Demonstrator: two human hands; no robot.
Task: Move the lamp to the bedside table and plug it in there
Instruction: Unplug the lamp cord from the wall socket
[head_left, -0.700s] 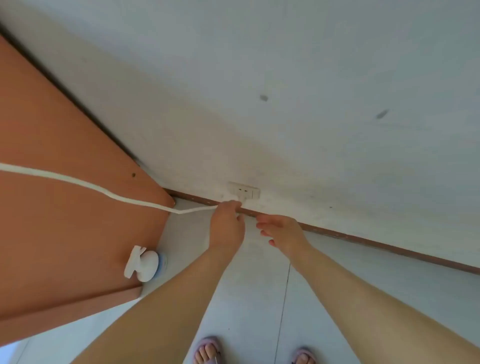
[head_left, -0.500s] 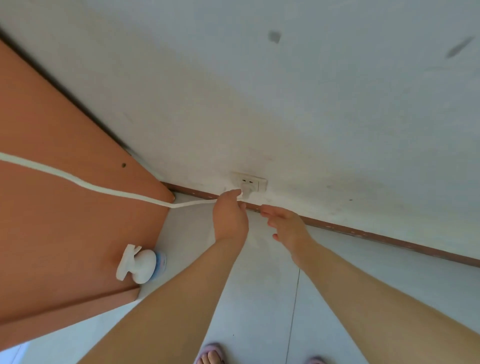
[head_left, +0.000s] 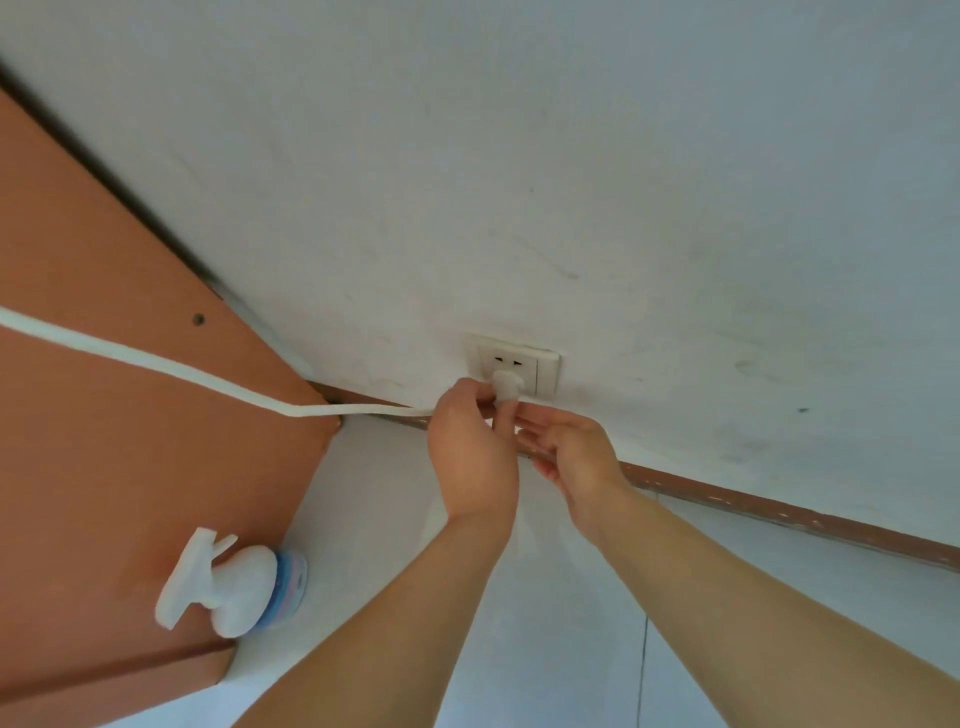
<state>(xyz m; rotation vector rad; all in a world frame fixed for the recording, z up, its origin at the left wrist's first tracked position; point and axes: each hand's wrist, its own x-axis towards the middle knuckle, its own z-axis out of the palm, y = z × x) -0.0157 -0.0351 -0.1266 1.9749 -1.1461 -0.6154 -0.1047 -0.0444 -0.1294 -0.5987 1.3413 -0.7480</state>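
Observation:
A white wall socket (head_left: 543, 366) sits low on the white wall, just above the brown skirting. My left hand (head_left: 475, 452) grips the white plug (head_left: 506, 385), which is pressed against the socket's lower slots. The white flat cord (head_left: 156, 366) runs from that hand leftward across the orange-brown side panel of the bedside table (head_left: 104, 467) and out of view. My right hand (head_left: 571, 449) hovers open just right of the left hand, fingers spread under the plug. The lamp itself is out of sight.
A white clip-shaped object with a blue and pink band (head_left: 234, 584) lies on the floor against the furniture panel. Brown skirting (head_left: 779, 512) runs along the wall base. Pale floor tiles (head_left: 571, 649) stretch beneath my arms.
The view has closed in on the socket. My left hand has carried the plug up from the skirting to the socket face, and my right hand has followed close beside it.

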